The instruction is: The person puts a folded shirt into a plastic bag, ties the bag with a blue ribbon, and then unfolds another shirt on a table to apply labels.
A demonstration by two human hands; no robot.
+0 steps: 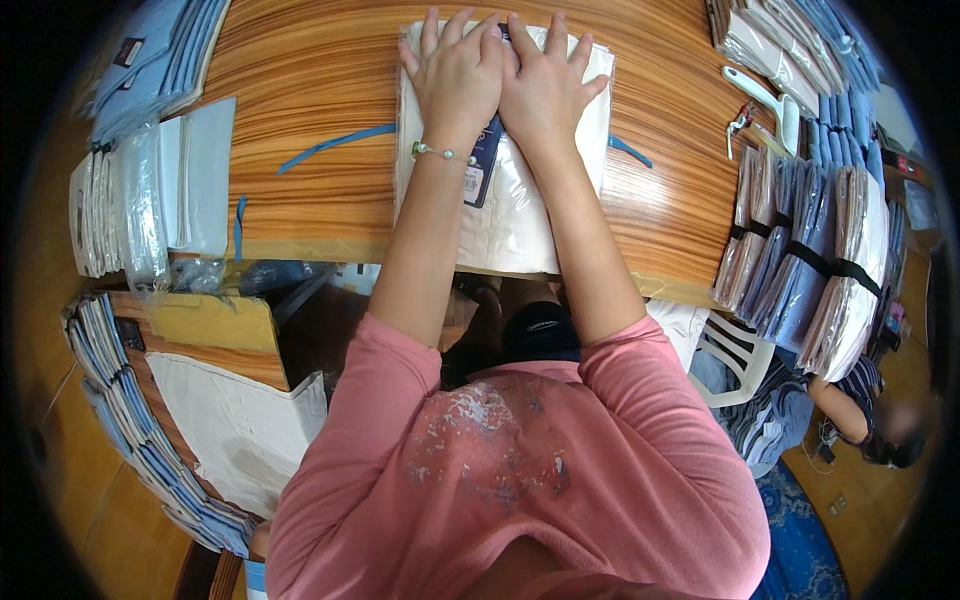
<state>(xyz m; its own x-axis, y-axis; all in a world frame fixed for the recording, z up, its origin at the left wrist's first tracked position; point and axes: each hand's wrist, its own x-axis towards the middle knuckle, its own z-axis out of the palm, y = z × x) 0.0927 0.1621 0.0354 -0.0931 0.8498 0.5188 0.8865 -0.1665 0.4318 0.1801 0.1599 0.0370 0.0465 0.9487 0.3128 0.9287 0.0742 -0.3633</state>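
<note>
Both hands flat on the bagged white garment, its bulk toward 6 o'clock from the fingers.

Package lies directly under the palms on the wood-grain surface, long axis running 12 to 6, near end at about the surface's near edge. Left hand covers the 11 o'clock part, right hand the 1 o'clock part; neither is nearer, the two touching at the thumb sides. Fingers extended and spread, pressed to the plastic, gripping nothing. Dark tag shows just below the hands, near the midline. Blue strips out at 9 and 3 o'clock (whether one strip runs underneath, cannot tell).
</note>
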